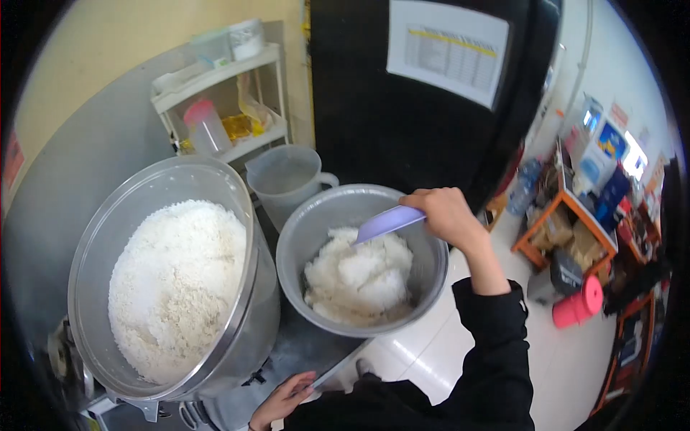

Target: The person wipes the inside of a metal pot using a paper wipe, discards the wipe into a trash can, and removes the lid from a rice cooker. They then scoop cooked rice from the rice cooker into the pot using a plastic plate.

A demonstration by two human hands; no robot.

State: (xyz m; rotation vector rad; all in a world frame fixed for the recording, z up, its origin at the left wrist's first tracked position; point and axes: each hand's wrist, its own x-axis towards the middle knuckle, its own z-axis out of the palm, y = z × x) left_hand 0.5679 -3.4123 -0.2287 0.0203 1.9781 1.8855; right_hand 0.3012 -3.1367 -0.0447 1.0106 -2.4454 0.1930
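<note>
My right hand [447, 218] is closed round the end of a light purple plastic scoop [390, 223]. The scoop's far end touches a mound of white, clumpy, rice-like food [366, 273] inside a round grey metal pot [287, 248]. Low in the view, my left hand [284, 401] holds nothing, its fingers stretched out near the counter's edge. To the left stands a much larger metal pot [262, 309] with a wide rim, heaped with white, crumbly, grain-like food [176, 287].
A translucent measuring jug [285, 172] stands behind the two pots. Beyond it, a white shelf rack [215, 77] bears a pink-lidded container [206, 126]. A tall black cabinet [352, 93] rises behind. On the tiled floor at right are a pink cylinder [577, 305] and an orange-framed table [557, 208].
</note>
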